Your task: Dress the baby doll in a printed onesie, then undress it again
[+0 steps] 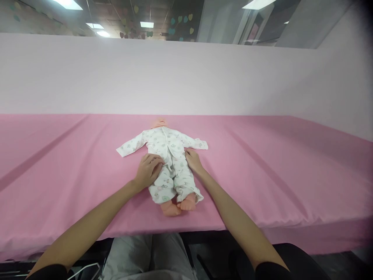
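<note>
Touching a peach-toned baby doll point(170, 210) from both sides with bare hands, face-up on a pink cloth-covered table point(262, 167), with feet point(189, 203) near the front edge and head point(160, 123) toward a plain white wall point(186, 79). Curving the left hand point(149, 171) over the hip of a white, long-sleeved cloth outfit point(159, 142) printed with small motifs, with fingers bent and close together. Setting the right hand point(193, 160) against the opposite side, just below a sleeve stretched outward, with fingers curled and bunched. Impossible to tell, with fingertips partly hidden, whether pinching fabric or merely pressing on it. Reaching in from black sleeves point(271, 271), above grey trousers point(145, 256) at the table's edge.
</note>
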Tool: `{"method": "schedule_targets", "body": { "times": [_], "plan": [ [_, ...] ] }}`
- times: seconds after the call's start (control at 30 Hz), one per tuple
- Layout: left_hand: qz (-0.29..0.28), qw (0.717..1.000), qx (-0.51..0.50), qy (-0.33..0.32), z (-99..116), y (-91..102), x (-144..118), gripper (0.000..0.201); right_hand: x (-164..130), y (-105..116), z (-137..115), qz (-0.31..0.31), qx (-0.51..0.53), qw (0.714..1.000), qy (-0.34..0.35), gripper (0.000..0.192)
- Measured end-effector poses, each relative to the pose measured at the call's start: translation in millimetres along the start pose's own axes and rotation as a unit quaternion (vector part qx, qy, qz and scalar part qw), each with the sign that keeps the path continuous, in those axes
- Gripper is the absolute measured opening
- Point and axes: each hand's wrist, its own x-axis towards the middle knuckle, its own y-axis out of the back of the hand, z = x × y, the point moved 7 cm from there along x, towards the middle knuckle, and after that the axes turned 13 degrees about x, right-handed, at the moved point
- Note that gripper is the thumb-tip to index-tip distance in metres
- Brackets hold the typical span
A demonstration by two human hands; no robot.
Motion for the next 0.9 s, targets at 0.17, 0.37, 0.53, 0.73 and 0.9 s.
{"method": "schedule_targets", "body": {
  "times": [0.17,0.37,0.53,0.73,0.9],
  "plan": [
    [0.000,1.000,0.001,-0.001,0.6,0.7,0.4,0.017,0.5,-0.3,-0.6,-0.003,0.008,1.000,0.000,0.021],
    [0.004,1.000,-0.002,0.001,0.8,1.4,0.4,0.017,1.3,-0.3,-0.3,-0.003,0.006,1.000,0.000,0.020],
    [0.000,1.000,0.002,0.001,0.6,0.9,0.2,0.017,0.2,-0.2,-0.5,-0.002,0.008,1.000,-0.002,0.020],
    [-0.002,1.000,0.001,0.002,0.1,0.6,0.1,0.017,-0.2,-0.6,-1.5,-0.004,0.006,1.000,-0.004,0.020],
    [-0.001,1.000,0.002,0.001,1.2,1.1,0.5,0.017,0.1,-0.7,-2.3,-0.007,-0.005,1.000,0.001,0.020]
  ]
}}
